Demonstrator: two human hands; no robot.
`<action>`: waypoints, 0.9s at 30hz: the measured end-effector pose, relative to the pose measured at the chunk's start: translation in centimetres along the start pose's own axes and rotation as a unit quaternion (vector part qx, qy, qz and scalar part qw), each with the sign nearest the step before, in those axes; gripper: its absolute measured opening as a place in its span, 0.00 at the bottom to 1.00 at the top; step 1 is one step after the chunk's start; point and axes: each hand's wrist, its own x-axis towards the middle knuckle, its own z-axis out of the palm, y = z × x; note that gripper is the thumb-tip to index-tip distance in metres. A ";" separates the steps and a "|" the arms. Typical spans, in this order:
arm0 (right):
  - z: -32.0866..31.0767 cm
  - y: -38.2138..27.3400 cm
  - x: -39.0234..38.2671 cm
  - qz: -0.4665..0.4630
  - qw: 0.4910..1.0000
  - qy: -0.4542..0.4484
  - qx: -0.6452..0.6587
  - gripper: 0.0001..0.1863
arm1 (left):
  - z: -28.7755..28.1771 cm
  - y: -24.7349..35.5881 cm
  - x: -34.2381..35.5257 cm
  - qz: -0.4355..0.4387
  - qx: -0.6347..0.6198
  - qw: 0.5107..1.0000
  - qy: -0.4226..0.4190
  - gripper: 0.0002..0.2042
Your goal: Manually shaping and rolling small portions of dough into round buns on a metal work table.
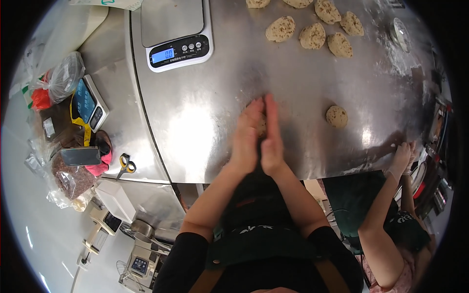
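A lump of speckled dough rests on the steel table, mostly hidden between my two palms. My left hand presses along its left side, fingers straight and together, pointing away from me. Against its right side stands my right hand, held on edge with its fingers also stretched forward. To the right lies a single round dough ball, apart from both hands. Several more dough pieces with brown bits sit at the far right of the table.
A kitchen scale stands far left of my hands. Beyond a table seam are a second scale, scissors, a phone and bagged ingredients. A metal bowl sits far right. A co-worker's hands work at the right.
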 end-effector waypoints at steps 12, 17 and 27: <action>-0.7 -0.9 2.1 -0.010 0.999 -0.015 -0.047 0.42 | 1.4 -0.5 -1.6 0.079 0.030 0.996 0.028 0.29; -2.1 0.1 0.1 -0.024 0.998 0.013 -0.061 0.42 | 1.7 -1.5 -1.3 0.066 0.010 0.997 0.033 0.30; -2.1 -1.5 2.8 0.005 0.997 -0.029 -0.073 0.42 | 2.4 -0.8 -3.3 0.015 0.004 0.998 0.064 0.31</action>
